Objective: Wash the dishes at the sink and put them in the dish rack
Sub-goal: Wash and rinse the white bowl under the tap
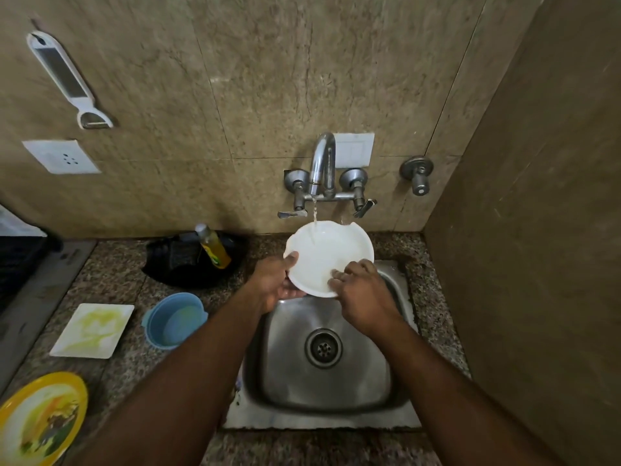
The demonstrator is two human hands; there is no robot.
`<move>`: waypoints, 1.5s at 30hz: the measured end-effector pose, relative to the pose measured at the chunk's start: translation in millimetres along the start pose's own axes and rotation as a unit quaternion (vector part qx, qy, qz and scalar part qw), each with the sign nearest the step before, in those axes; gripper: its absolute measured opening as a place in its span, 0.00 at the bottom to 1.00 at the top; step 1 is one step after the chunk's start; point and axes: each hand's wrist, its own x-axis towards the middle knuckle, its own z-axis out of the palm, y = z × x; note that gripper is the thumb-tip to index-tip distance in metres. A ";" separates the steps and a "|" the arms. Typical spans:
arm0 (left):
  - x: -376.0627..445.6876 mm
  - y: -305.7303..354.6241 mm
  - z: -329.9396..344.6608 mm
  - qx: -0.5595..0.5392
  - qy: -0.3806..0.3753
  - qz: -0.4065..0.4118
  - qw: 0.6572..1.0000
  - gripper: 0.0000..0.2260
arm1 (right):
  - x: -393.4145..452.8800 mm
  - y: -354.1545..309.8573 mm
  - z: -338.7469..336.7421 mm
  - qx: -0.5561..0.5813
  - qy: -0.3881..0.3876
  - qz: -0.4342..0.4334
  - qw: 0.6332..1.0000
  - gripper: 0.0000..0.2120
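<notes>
Yellow plate [40,418] cut off by the left and bottom edges. Dark slab [20,260] at the left edge only partly in frame, too dim to identify. Near rim of the white plate [331,255] covered by the right hand [361,295], its underside by the left hand [275,280]. Black object [188,264] behind the bottle [215,247] too dark to name. Bottle label too small to read.

The sink [322,381] sits in the counter [111,274], tap [323,169] at 12 o'clock. At 9 o'clock stand a bowl [174,319] and tray [92,330]; a plate [42,417] lies at 8.
</notes>
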 end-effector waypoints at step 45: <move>-14.2 -0.8 -12.3 0.147 0.112 0.353 0.917 0.14 | 44.6 39.2 -42.4 0.306 0.053 0.259 0.915 0.16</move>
